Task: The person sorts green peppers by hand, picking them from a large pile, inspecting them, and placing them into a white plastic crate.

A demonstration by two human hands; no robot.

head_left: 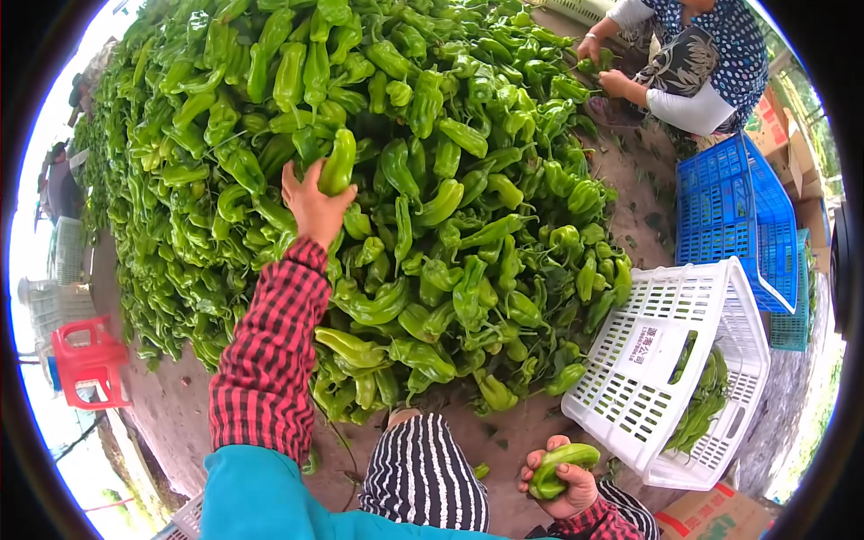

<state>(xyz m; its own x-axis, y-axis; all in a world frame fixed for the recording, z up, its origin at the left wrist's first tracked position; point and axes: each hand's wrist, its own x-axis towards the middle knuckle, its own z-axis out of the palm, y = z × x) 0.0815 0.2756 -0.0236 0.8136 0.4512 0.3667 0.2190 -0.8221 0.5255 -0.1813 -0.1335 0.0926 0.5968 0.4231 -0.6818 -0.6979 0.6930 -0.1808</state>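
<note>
A huge heap of green peppers [468, 216] fills the middle of the view. My left hand [317, 205] reaches into the heap, back of the hand up, with a light green pepper [339, 164] gripped between thumb and fingers; its fingertips are partly hidden among the other peppers. Low at the right, near my striped knees, my right hand [576, 497] is palm up and closed around a curved green pepper [565, 468]. A white plastic crate [634, 360] lies tilted beside that hand, with slim green peppers [706, 405] inside.
Blue crates [715, 207] and a teal crate [792, 310] stand at the right, near cardboard boxes [796, 153]. Another person's hands [616, 83] handle peppers at the upper right. A red stool [90, 360] stands left. Flattened cardboard [715, 515] lies at bottom right.
</note>
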